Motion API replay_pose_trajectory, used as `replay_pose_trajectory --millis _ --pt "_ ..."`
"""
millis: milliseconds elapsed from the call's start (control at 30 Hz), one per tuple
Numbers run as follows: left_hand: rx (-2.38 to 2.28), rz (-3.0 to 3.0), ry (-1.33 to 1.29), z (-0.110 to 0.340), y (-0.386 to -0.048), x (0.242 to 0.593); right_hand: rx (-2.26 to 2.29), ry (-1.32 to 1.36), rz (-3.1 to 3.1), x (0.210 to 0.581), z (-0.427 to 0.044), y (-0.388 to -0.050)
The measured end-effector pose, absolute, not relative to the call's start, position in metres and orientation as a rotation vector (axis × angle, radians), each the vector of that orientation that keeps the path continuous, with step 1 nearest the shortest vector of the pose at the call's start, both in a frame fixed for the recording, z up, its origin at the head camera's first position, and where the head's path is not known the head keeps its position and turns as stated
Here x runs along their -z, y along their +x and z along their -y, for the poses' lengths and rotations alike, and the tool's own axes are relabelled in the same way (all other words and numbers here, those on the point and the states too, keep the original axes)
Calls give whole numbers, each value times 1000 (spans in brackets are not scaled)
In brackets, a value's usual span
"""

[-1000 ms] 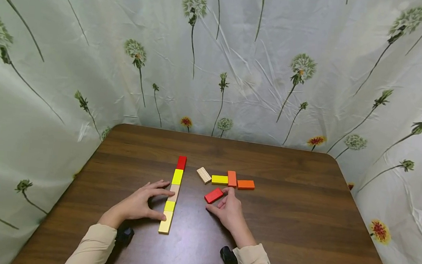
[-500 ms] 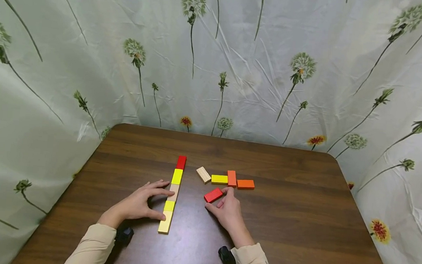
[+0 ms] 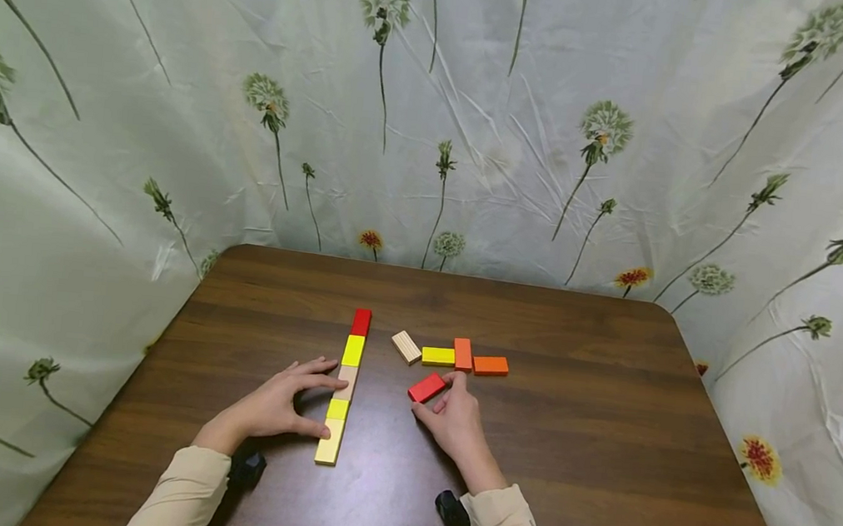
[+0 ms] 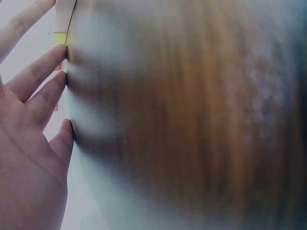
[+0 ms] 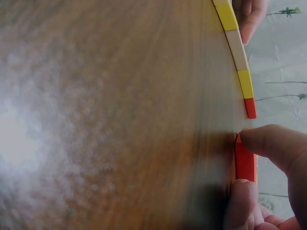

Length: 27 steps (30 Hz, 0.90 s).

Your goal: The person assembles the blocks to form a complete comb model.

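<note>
Several wooden blocks form a straight row on the left: a red block (image 3: 361,322), a yellow block (image 3: 353,351), a beige block (image 3: 346,382), a small yellow block (image 3: 337,409) and a pale yellow block (image 3: 329,441). My left hand (image 3: 270,400) rests beside this row with fingers spread, a fingertip on the beige block and the thumb on the pale yellow one. To the right of the row, my right hand (image 3: 462,424) pinches another red block (image 3: 427,388) by its ends, thumb at one end, fingers at the other. In the right wrist view this red block (image 5: 245,160) sits between thumb and fingers.
Behind the right hand lie a tilted light wood block (image 3: 407,347), a yellow block (image 3: 438,357), an upright-turned orange block (image 3: 463,355) and another orange block (image 3: 491,366). The brown table (image 3: 586,444) meets a flower-printed curtain (image 3: 523,138) at the back.
Almost nothing moves: both hands and all the blocks keep their places, with only a slight shift of the head view.
</note>
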<state>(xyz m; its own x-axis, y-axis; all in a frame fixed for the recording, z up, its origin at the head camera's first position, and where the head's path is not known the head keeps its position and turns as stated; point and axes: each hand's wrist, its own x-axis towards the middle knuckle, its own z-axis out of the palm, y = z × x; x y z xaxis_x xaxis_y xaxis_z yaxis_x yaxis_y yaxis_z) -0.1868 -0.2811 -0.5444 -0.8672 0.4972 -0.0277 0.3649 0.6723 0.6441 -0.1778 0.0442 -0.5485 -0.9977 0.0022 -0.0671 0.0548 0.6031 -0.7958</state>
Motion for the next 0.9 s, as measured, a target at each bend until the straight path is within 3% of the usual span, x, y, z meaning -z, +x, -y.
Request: replay_pose_trajectory --millis 633,900 --pt "-970 -2692 665 288 -185 540 1416 79 -2684 545 -37 -178" --pt "-976 -2653 646 283 -185 543 1446 -16 -2659 544 -47 -161"
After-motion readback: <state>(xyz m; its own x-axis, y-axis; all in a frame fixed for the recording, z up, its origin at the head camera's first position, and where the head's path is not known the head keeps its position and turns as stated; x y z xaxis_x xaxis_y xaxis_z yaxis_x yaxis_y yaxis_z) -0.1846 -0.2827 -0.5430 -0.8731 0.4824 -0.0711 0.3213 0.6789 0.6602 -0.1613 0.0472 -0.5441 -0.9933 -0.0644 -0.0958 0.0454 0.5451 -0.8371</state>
